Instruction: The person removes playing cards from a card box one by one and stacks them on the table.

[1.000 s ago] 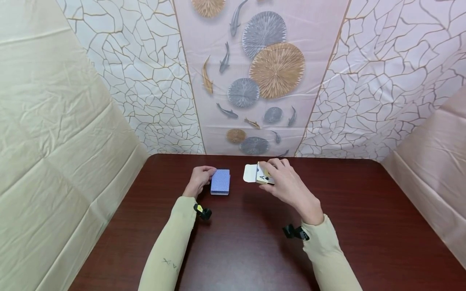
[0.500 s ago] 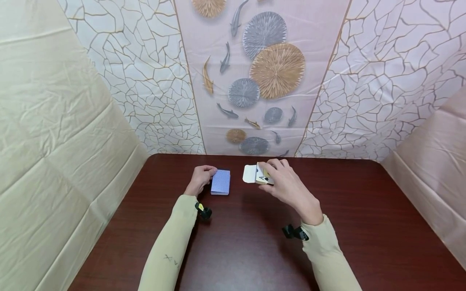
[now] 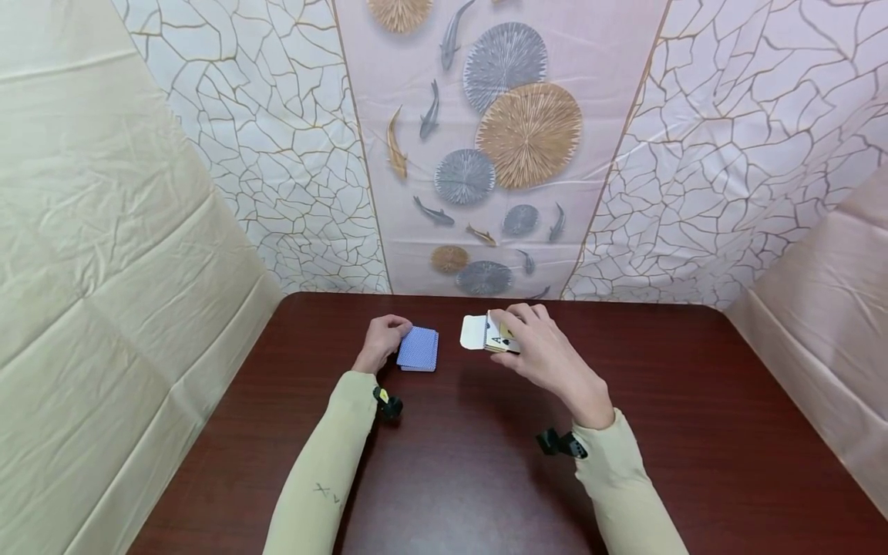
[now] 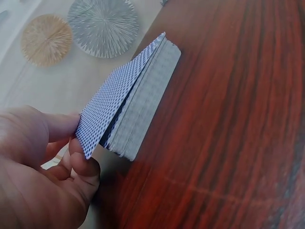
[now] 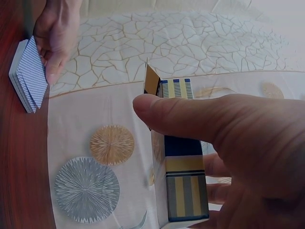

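A stack of blue-backed playing cards (image 3: 428, 362) lies face down on the table. Between thumb and fingertips my left hand (image 3: 381, 341) pinches the near-left edge of the top card (image 4: 114, 93); a dark gap in the left wrist view parts that card from the stack (image 4: 145, 98) at this end, and it sits askew. To the right, raised over the table, my right hand (image 3: 548, 356) grips a card box (image 5: 186, 191) with blue, gold and grey striped sides. Its white flap (image 3: 474, 332) stands out leftward, and a face marked A shows beside the fingers.
Both hands work near the back of the dark red-brown table (image 3: 444, 462). A patterned cloth (image 3: 486, 231) hangs directly behind it, and plain beige cloth (image 3: 104, 308) hangs on the left side. A black wrist camera (image 3: 388, 405) sits on the left sleeve.
The top card has turned and slid slightly left off the stack under my left hand's pinch. My right hand and the card box have shifted only a little leftward.
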Demonstrator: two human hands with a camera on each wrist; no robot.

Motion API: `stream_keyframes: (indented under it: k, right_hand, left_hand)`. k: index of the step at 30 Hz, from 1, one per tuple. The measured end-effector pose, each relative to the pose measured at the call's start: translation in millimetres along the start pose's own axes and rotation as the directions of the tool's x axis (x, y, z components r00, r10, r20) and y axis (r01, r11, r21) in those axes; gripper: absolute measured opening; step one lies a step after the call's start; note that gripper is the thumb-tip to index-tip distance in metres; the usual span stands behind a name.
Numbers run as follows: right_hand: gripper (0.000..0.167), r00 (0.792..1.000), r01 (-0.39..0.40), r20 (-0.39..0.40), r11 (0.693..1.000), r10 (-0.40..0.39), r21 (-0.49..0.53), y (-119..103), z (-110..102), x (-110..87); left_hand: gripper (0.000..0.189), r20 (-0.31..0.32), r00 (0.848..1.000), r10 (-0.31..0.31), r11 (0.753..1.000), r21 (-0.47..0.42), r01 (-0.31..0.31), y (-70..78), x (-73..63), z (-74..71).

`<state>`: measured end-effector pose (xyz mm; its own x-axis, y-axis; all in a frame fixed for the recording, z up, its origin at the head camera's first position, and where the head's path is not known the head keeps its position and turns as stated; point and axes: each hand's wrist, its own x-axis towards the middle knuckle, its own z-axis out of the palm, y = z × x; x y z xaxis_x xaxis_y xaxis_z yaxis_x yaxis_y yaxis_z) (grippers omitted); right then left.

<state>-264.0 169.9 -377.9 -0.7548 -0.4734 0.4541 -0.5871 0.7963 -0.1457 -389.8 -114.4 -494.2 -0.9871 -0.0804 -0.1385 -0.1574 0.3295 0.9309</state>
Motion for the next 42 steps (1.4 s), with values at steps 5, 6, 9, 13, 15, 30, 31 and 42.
stream_keyframes:
  k: [5, 6, 9, 13, 15, 30, 31, 42]
  right_hand:
    - [0.060, 1.000, -0.003, 0.002, 1.000, 0.003, 0.002, 0.4, 0.1, 0.2]
    - [0.060, 1.000, -0.003, 0.003, 1.000, 0.003, 0.003, 0.3, -0.1, 0.3]
    - [0.059, 1.000, -0.006, 0.008, 1.000, 0.006, 0.008, -0.1, -1.1, 0.2]
    - [0.059, 1.000, -0.010, 0.011, 1.000, 0.010, 0.008, 0.0, -1.6, -0.1]
    - [0.059, 1.000, -0.011, 0.012, 1.000, 0.011, 0.006, 0.3, -1.6, 0.0]
    - [0.060, 0.999, -0.029, 0.024, 0.999, 0.029, 0.014, -1.6, -3.8, -0.3]
    - [0.060, 0.999, -0.029, 0.026, 0.999, 0.029, 0.015, -1.8, -4.0, -0.4]
    - [0.063, 0.997, -0.057, 0.047, 0.997, 0.055, 0.046, -2.2, -5.4, -0.7]
  left_hand:
    - [0.019, -0.023, 1.000, 0.000, 0.999, 0.045, 0.001, -0.4, 0.7, 2.6]
    - [0.019, -0.025, 1.000, -0.002, 0.999, 0.049, 0.004, -0.7, 1.6, 3.1]
    - [0.019, -0.027, 1.000, -0.005, 0.998, 0.068, 0.007, -1.4, 3.5, 4.4]
    - [0.018, -0.025, 1.000, -0.014, 0.994, 0.106, 0.016, -1.6, 3.8, 5.1]
    - [0.017, -0.026, 1.000, -0.015, 0.993, 0.119, 0.018, -1.3, 3.0, 4.8]
    - [0.011, -0.040, 0.999, -0.009, 0.988, 0.152, 0.015, 0.7, 0.5, 4.3]
    - [0.011, -0.038, 0.999, -0.009, 0.988, 0.157, 0.015, 0.6, 0.4, 4.2]
    - [0.011, -0.065, 0.998, 0.023, 0.974, 0.228, -0.008, -1.2, 2.2, 7.4]
